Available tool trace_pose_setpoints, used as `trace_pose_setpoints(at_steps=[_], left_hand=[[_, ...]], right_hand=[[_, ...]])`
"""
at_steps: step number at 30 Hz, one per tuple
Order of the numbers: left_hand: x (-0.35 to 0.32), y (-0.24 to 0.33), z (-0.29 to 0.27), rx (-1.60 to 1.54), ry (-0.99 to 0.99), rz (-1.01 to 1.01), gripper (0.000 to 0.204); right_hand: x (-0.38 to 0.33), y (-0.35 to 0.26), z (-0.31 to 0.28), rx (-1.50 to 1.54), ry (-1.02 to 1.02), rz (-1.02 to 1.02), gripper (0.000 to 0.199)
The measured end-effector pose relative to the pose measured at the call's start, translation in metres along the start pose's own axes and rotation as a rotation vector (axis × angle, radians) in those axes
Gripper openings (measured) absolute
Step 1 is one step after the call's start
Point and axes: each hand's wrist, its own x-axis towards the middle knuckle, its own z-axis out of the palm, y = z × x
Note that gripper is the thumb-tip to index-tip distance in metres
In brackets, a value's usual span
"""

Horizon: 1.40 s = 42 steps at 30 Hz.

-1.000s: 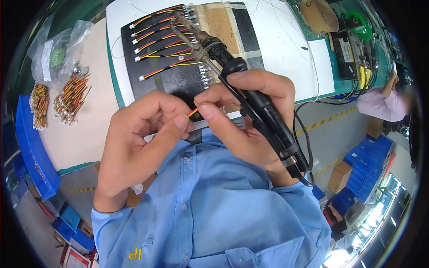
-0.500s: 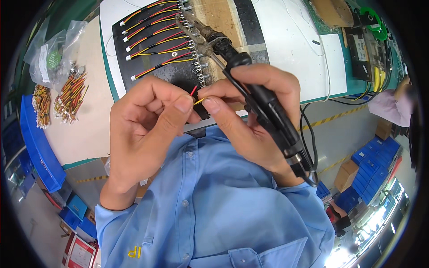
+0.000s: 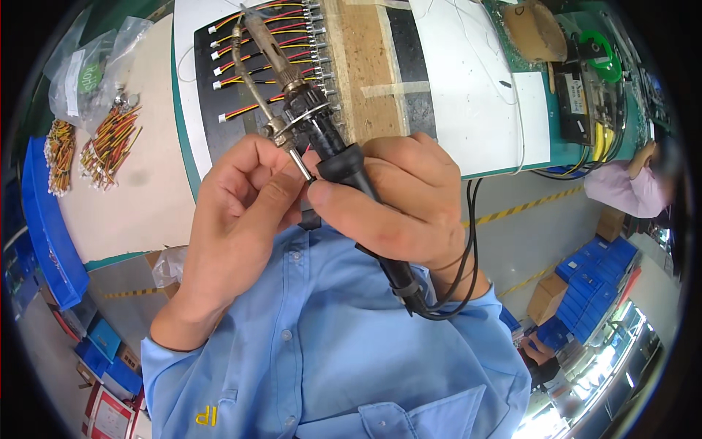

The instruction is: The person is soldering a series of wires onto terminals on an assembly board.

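My left hand point(image 3: 245, 201) is closed in a pinch on a thin wire point(image 3: 309, 148); only a short red piece shows at the fingertips. My right hand point(image 3: 398, 194) wraps round a black soldering iron point(image 3: 342, 164) with a thin metal feed tube point(image 3: 252, 84) along its shaft. The iron's tip points up and left over the board. Thumb and fingertips of both hands nearly meet behind the tube, which hides part of the wire. Beyond them lies a black board point(image 3: 227, 139) with several red, yellow and black leads point(image 3: 274, 47) joined to a row of small metal parts point(image 3: 322, 58).
At left lie bundles of leads point(image 3: 113, 150), a clear plastic bag point(image 3: 88, 73) and a blue bin point(image 3: 45, 227). A wooden strip point(image 3: 365, 58) runs beside the board. A green spool point(image 3: 603, 55) stands at far right, near another person's pink sleeve point(image 3: 621, 190). Black cables point(image 3: 468, 249) trail from the iron.
The iron has swung left and lower in my right hand, with its tip now over the leads. My right fingers have wrapped further round the handle. The yellow wire end has gone from sight.
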Motion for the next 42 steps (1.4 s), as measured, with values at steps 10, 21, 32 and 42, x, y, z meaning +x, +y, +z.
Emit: trace_pose_setpoints(at_steps=[10, 21, 32, 42], left_hand=[[-0.003, -0.012, -0.003, 0.049, 0.029, 0.249, 0.008], [0.003, -0.002, -0.006, 0.291, -0.006, 0.247, 0.009], [0.066, 0.035, -0.017, 0.644, -0.132, -0.071, 0.016], [0.077, 0.043, -0.018, 0.611, -0.126, -0.230, 0.016]], right_hand=[[-0.016, -0.020, 0.031, 0.349, 0.342, 0.513, 0.028], [-0.010, -0.019, 0.034, 0.655, 0.410, 0.704, 0.035], [-0.041, 0.009, -0.014, 0.131, 0.226, 0.401, 0.066], [-0.053, 0.003, -0.017, 0.312, 0.245, 0.278, 0.061]])
